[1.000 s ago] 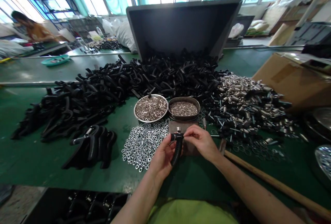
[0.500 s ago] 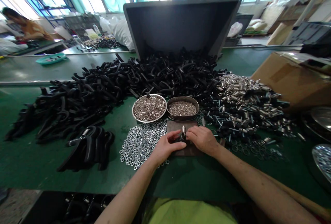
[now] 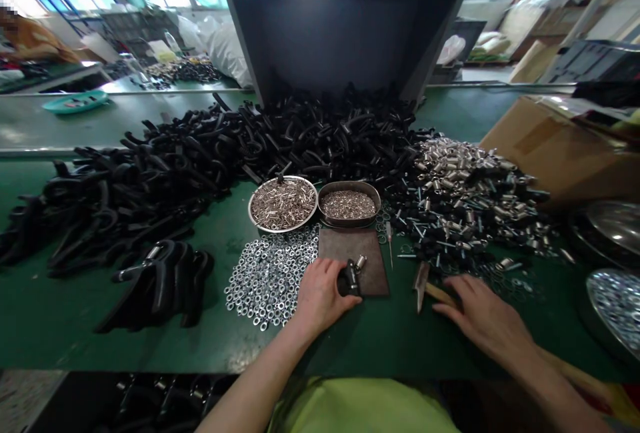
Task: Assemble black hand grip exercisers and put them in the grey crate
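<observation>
My left hand [image 3: 323, 293] is closed round a small black part [image 3: 351, 278] with a spring [image 3: 360, 262] at its top, held on a brown metal plate [image 3: 370, 246]. My right hand [image 3: 477, 313] is over the wooden handle of a hammer [image 3: 421, 286], fingers apart, thumb beside the handle; it does not grip it. The hammer's head lies on the green table between the plate and that hand. A thin screwdriver-like tool [image 3: 391, 239] lies just right of the plate.
Washers [image 3: 270, 279] lie left of the plate. Behind stand a round dish of pins [image 3: 251, 209] and an oval tin [image 3: 379, 209]. Black parts [image 3: 145, 173] fill the back, springs [image 3: 455, 166] the right, beside a cardboard box [image 3: 550, 146]. A person [image 3: 40, 39] sits far left.
My right hand has left the black part and moved right to the hammer's handle. The part in my left hand has shifted down and now tilts. The whole view has shifted slightly.
</observation>
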### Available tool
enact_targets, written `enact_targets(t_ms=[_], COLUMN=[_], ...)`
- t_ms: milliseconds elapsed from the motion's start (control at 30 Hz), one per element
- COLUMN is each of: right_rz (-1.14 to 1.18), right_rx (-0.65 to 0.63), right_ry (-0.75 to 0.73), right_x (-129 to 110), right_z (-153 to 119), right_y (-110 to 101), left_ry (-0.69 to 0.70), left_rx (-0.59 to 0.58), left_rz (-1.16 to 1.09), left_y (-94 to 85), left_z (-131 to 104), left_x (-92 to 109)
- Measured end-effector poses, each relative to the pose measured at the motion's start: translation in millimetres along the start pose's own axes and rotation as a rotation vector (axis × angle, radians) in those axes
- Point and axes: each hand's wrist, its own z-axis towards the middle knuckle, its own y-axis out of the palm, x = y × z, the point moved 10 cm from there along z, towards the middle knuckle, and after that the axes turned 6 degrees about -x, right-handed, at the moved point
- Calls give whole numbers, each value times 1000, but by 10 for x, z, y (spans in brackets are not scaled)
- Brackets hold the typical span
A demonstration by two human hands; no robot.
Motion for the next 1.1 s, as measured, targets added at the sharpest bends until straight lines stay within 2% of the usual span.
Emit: enact_targets(t_ms=[67,167,300,367,433,500,600,733,800,867,1000,1100], right_rz=[26,88,206,287,318,270,146,45,59,155,461,493], right_rx=[-7,-4,-93,-121,-97,-24,66,81,114,147,115,38], right_ry=[67,152,279,288,272,249,176,100,70,-7,-210,-251], right_x=[238,367,316,234,165,131,83,6,-111,-358,-1056,-1442], right_z=[-231,-366,-280,-213,-169,-170,-241,-306,-239,-74,434,758], right_y=[119,201,176,123,53,-10,-2,84,32,-46,-64,85], left_ry=[14,55,68,68,54,2,-192,-451,-558,-669,-770,-775], left_rx=[-1,-19,-22,-10,17,60,114,135,121,108,138,150], left_rz=[1,1,10,-7,-80,-235,-588,-1125,-1390,-1582,-1738,-1830], left_y=[-17,-37,-40,-38,-58,-108,-148,-23,100,215,256,226], left_z=[7,8,-3,-10,-13,-11,-20,-79,-120,-178,-268,-305], left_x=[15,54,59,53,23,-62,-327,-605,-646,-648,-617,-590])
